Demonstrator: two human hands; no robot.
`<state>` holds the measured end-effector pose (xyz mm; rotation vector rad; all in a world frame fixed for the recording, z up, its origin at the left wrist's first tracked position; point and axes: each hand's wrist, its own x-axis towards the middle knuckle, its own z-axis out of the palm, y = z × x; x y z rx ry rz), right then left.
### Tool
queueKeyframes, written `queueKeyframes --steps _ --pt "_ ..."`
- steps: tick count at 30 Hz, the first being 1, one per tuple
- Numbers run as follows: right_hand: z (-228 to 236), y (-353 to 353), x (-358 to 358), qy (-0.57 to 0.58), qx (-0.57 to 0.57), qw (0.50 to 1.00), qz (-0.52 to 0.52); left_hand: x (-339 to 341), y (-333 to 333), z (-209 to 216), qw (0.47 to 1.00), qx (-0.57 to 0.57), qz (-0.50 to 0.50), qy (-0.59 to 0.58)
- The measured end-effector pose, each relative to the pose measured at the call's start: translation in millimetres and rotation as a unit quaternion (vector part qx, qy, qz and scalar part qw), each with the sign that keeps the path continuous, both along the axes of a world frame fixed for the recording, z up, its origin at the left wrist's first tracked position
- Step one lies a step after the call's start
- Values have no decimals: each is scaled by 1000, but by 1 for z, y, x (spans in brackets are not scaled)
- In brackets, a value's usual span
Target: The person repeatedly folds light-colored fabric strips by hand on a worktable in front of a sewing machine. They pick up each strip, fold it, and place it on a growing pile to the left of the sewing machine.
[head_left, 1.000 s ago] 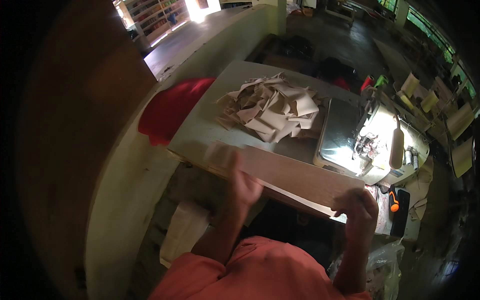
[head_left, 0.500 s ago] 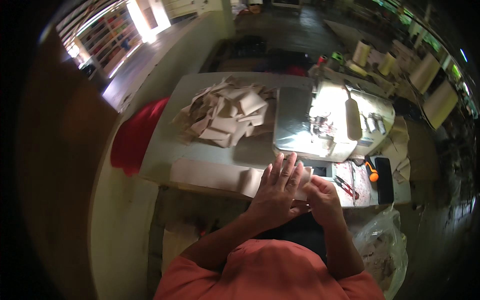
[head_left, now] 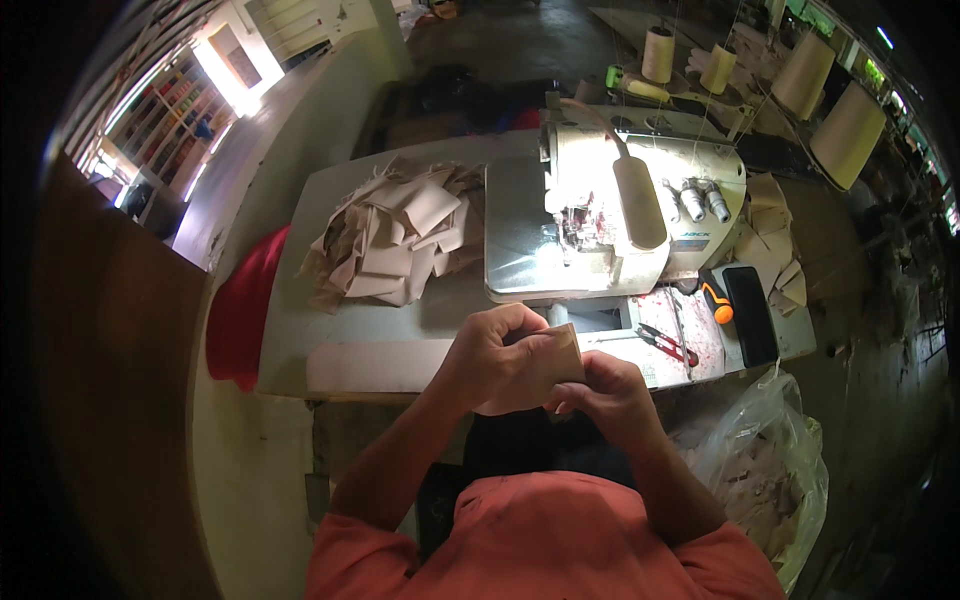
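A folded piece of beige fabric (head_left: 537, 374) is held up between my hands at the table's front edge. My left hand (head_left: 490, 350) pinches its upper left part, thumb along the top. With thumb and bent fingers, my right hand (head_left: 612, 392) grips its right edge. A long pale strip (head_left: 370, 366) lies flat along the front of the table, to the left of my left hand. Behind it is a heap of beige fabric pieces (head_left: 405, 235). The lit sewing machine (head_left: 590, 240) stands just beyond my hands.
Red-handled thread snips (head_left: 668, 345), an orange-and-black tool (head_left: 718, 300) and a black phone (head_left: 748, 315) lie on the right. Thread cones (head_left: 800, 75) stand behind. A clear plastic bag of scraps (head_left: 765, 470) hangs at the lower right; red cloth (head_left: 245, 310) is at the left.
My left hand lay flat with fingers spread on the fabric; now it pinches the piece. Both hands have lifted the fabric off the table. The view has shifted.
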<state>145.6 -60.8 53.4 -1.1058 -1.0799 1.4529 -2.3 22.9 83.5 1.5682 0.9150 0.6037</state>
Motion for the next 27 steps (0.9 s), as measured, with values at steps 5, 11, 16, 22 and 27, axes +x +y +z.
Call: queueKeyframes --steps 5,11,16,22,27 --pt "-9 20 5 51 -27 998 -29 18 20 1 995 50 30 77" --pt "-30 47 10 75 -39 991 -104 32 54 -29 919 376 21 117" --pt "-42 40 3 74 1 984 -161 31 55 -32 860 473 -69 181" --pt "-39 61 8 66 -18 987 -145 41 76 -33 882 444 -34 154" --pt "-40 69 10 48 -11 988 -149 42 80 -29 838 513 -16 183"
